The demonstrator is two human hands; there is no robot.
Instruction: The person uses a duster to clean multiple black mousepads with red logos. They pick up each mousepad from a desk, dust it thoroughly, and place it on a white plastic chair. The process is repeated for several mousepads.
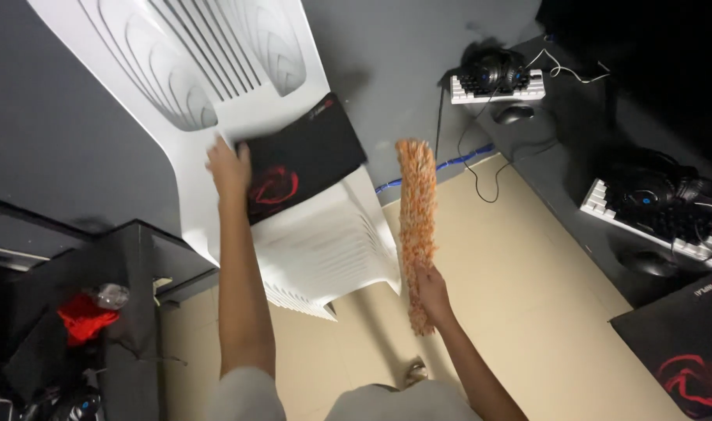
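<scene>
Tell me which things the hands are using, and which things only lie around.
In use:
left hand on black mouse pad
right hand holding orange duster
white plastic chair under the pad

Lying about:
keyboards
headsets
computer mouse
red cloth
second mouse pad
</scene>
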